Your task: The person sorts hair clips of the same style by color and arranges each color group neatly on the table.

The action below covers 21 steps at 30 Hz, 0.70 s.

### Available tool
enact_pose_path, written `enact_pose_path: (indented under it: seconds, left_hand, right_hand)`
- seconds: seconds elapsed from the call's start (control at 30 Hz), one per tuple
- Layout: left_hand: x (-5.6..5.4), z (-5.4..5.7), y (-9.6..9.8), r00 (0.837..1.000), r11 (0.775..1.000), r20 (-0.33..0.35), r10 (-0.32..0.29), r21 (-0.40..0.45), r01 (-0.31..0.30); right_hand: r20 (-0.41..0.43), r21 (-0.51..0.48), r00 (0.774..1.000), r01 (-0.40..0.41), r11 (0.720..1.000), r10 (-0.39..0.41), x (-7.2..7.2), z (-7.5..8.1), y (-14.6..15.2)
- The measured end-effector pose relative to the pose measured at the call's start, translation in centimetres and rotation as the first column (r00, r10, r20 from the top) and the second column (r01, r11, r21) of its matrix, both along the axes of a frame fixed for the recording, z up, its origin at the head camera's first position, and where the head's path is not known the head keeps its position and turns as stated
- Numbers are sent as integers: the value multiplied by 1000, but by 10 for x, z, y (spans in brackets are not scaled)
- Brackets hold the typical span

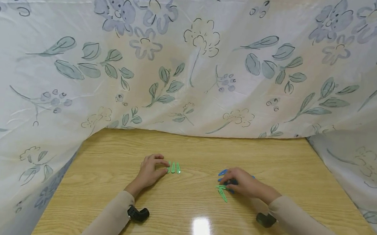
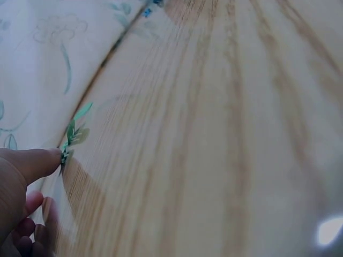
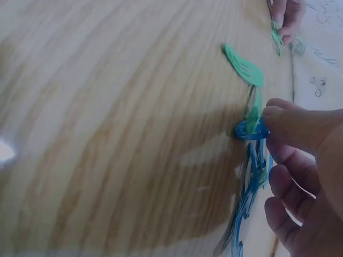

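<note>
Three green snap hair clips [image 1: 173,168] lie side by side on the wooden table. My left hand [image 1: 152,170] is at the leftmost one, pinching it between thumb and forefinger. In the left wrist view a fingertip meets the green clips [image 2: 69,134]. My right hand [image 1: 241,182] reaches over a loose pile of blue snap hair clips [image 1: 223,172], covering much of it. Its thumb and forefinger [image 3: 281,115] are at a blue clip [image 3: 249,130] with a green clip lying across it; I cannot tell whether they grip either. Another green clip [image 1: 223,195] points toward me beside the pile.
The wooden table [image 1: 187,200] carries a bright light reflection near its front. A floral cloth [image 1: 190,95] hangs along the back and both sides. A black wrist camera [image 1: 138,214] is on the left wrist and another [image 1: 265,220] on the right.
</note>
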<state>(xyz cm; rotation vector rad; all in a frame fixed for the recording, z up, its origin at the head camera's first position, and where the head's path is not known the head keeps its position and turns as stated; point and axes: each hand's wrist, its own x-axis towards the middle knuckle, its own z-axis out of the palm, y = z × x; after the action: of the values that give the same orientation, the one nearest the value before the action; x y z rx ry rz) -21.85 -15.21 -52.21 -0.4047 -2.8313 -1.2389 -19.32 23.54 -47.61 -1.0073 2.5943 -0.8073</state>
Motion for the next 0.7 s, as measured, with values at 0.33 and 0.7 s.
enact_pose_path:
  seconds: [0.33, 0.7]
  left_hand:
    - [0, 0, 1, 1000, 1000, -5, -2, 5, 2]
    - [0, 0, 1, 1000, 1000, -2, 3, -3, -3]
  right_hand:
    - [-110, 74, 993, -25, 997, 33, 4, 0, -1]
    - [-217, 104, 976, 16, 994, 7, 5, 0, -11]
